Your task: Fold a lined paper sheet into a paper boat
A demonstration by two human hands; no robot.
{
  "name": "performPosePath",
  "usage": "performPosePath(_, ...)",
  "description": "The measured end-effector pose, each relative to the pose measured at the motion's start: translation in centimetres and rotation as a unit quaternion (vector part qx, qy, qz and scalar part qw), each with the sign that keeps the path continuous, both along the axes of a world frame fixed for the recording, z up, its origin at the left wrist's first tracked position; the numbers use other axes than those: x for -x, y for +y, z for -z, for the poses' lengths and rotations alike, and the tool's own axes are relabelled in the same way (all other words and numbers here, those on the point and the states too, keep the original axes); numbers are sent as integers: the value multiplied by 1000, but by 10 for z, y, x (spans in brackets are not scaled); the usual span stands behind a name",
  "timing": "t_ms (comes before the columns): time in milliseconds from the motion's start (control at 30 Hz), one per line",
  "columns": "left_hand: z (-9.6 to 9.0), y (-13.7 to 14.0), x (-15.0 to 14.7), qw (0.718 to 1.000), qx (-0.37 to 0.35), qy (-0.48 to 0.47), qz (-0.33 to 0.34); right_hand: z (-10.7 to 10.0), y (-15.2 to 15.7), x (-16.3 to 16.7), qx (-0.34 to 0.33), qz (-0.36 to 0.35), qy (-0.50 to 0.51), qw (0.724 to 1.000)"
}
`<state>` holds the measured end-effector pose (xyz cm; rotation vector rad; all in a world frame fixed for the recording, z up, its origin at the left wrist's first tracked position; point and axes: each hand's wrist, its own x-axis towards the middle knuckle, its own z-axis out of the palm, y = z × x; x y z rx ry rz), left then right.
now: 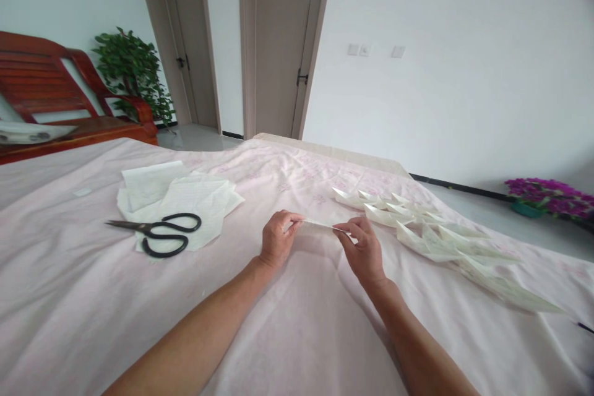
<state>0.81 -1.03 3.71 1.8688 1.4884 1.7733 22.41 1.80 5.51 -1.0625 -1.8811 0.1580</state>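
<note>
A folded piece of pale paper (317, 228) is stretched level between my two hands, just above the cloth. My left hand (278, 238) pinches its left end between thumb and fingers. At the other end, my right hand (363, 247) grips the paper the same way. To the right lie several folded paper boats (431, 241) in close rows, pale and pointed at the ends. On the left, black-handled scissors (169, 235) rest partly on a loose stack of pale paper sheets (199, 198), blades pointing left.
A pink patterned cloth (278, 322) with wrinkles covers the work surface. Beyond it stand a red wooden bench (46, 80), a green plant (130, 71) and two closed doors (281, 43). Purple flowers (552, 195) sit on the floor at the right. A small dark object (585, 327) lies at the right edge.
</note>
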Motion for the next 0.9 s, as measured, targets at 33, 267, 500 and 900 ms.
performPosePath(33,-3,-1,1,1000,-20,12,-19,-2,0,0,-17,0,-1,1000)
performPosePath(267,-10,-3,-5,980,64,-162,100,-9,-6,2,113,-31,97,988)
performPosePath(500,-1,-5,-14,967,134,-179,126,-20,-5,-3,147,-53,7,988)
performPosePath(900,-9,-22,-26,986,110,-35,120,-43,-31,29,43,-61,-273,959)
